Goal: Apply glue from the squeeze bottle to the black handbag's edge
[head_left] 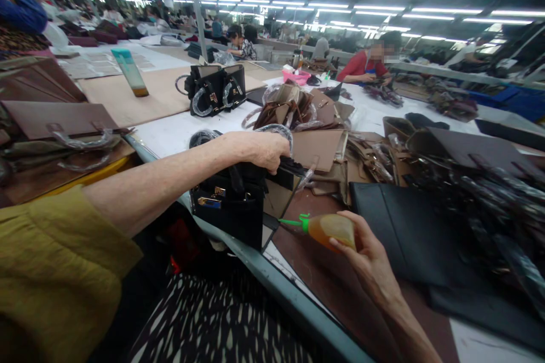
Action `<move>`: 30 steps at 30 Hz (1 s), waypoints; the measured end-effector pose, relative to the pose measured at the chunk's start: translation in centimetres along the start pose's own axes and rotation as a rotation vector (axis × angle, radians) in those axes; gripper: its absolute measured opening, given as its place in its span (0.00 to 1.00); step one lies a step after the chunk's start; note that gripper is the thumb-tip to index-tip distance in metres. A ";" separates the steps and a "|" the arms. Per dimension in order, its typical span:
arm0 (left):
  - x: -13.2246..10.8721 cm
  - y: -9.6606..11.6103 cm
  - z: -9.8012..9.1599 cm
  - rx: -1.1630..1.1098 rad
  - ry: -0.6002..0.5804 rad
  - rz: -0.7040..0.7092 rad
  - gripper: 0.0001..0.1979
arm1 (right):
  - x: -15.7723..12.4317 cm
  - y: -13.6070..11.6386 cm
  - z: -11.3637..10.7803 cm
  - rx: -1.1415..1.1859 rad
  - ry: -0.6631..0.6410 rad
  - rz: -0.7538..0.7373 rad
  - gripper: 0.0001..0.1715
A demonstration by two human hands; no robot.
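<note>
A black handbag (232, 210) with gold metal fittings and plastic-wrapped handles stands at the table's near edge. Reaching across its top, my left hand (270, 150) has its fingers curled down onto the bag's upper right side. My right hand (361, 244) is wrapped round a squeeze bottle (330, 229) of amber liquid, tilted on its side. The bottle's thin green nozzle points left at the bag's open side, where a beige lining shows. I cannot tell whether the nozzle tip touches the bag.
Brown bag parts (319, 150) are heaped behind the handbag. Flat black pieces (395, 232) lie at the right. Further back stand finished-looking black bags (217, 88) and a tall bottle (130, 71). A person in red (361, 65) sits across the table.
</note>
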State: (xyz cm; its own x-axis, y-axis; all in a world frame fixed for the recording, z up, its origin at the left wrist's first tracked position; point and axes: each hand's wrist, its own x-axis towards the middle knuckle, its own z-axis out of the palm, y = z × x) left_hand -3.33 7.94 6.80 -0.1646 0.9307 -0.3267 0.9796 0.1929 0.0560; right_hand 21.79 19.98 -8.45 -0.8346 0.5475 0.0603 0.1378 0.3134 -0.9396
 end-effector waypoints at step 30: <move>-8.3 6.2 3.4 0.104 0.027 -0.143 0.07 | -2.5 -1.3 1.6 0.094 -0.029 0.153 0.27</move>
State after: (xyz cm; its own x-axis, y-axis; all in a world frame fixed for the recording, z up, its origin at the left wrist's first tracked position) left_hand 4.45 0.38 6.63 -0.3050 0.9043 -0.2988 0.9523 0.2923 -0.0873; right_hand 22.82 16.95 -7.95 -0.8228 0.5605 -0.0939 0.2148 0.1537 -0.9645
